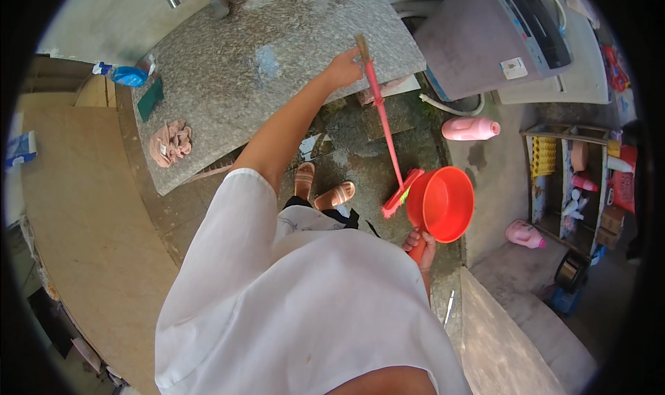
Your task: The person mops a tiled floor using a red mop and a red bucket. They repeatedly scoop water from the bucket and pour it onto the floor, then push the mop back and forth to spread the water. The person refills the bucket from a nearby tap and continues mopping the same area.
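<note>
My left hand (345,70) reaches over the front edge of a speckled granite counter (228,78). Its fingers are at the upper part of a long-handled pink scrub brush (385,122), whose frayed tan tip points up past the edge. Whether the fingers grip the handle or only touch it, I cannot tell. The brush's pink head (402,193) rests on the wet floor. My right hand (422,245), low on the right, is closed around the handle of a red plastic dipper (449,203). The dipper's bowl faces up, with no contents visible, and partly overlaps the brush head.
On the counter lie a crumpled pink cloth (170,143), a green scouring pad (150,100) and a blue spray bottle (129,76). A metal faucet (218,2) stands behind. To the right are a washing machine (478,36), pink bottles (467,129) and a shelf (566,182).
</note>
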Tool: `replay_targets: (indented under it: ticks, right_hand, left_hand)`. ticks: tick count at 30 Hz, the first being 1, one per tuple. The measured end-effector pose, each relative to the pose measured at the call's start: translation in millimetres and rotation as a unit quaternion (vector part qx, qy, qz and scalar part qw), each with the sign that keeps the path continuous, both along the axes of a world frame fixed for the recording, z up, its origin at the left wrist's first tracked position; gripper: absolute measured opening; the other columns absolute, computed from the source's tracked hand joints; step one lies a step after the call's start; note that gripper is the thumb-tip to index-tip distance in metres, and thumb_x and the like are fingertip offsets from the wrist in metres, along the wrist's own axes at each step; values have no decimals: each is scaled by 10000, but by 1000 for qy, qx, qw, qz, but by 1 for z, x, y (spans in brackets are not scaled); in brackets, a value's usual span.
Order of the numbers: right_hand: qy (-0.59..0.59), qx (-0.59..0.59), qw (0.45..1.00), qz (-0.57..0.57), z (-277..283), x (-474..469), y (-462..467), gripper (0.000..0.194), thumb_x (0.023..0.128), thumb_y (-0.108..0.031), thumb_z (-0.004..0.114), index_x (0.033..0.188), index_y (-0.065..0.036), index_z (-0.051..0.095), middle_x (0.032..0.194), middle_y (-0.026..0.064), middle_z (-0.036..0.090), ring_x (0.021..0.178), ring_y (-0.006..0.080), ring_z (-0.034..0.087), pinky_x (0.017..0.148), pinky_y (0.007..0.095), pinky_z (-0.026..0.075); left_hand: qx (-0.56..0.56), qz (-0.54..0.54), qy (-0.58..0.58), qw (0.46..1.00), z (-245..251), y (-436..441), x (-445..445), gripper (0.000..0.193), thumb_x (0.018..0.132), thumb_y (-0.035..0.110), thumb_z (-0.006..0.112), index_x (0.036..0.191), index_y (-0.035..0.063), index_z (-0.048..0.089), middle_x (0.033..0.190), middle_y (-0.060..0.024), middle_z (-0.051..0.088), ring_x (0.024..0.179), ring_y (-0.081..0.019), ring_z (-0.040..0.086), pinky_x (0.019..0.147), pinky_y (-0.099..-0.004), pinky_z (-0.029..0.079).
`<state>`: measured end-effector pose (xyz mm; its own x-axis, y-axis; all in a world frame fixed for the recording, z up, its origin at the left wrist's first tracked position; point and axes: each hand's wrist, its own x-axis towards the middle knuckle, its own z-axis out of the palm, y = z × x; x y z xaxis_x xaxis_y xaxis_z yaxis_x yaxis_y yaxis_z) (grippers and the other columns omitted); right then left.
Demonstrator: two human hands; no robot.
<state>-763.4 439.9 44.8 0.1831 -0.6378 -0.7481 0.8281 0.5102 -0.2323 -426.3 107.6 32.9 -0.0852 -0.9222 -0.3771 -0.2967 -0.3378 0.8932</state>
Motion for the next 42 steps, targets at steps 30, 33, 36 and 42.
replay_targets:
  ticks: [30,33,36,42]
  right_hand:
    - [108,-93,877,458,57,259,-186,207,738,-184,581,882,-44,532,659,36,544,503,109,521,422,244,442]
    - [111,-89,864,484,55,309,-209,193,740,-188,580,863,-44,540,660,36,551,501,109,526,422,240,447]
    - [136,-93,855,492,52,352,-230,190,746,-190,574,853,-36,546,660,38,553,500,108,531,417,233,450]
    - [165,-67,853,490,36,415,-257,178,741,-175,590,840,-32,555,659,44,559,497,115,541,401,243,458]
  left_hand:
    - [-208,115,-371,898,31,19,337,508,725,44,452,1232,80,467,1183,-179,524,1075,-350,504,928,-400,394]
    - [-214,86,-355,906,41,-16,360,542,736,52,456,1275,92,415,1242,-178,477,1131,-358,455,961,-395,365]
    - [-191,75,-342,917,34,-48,379,560,741,71,450,1296,110,385,1225,-189,484,1119,-365,459,943,-407,378]
    - [-291,66,-289,909,-15,-94,405,561,749,109,454,1303,148,374,1161,-212,521,1059,-368,506,880,-411,419]
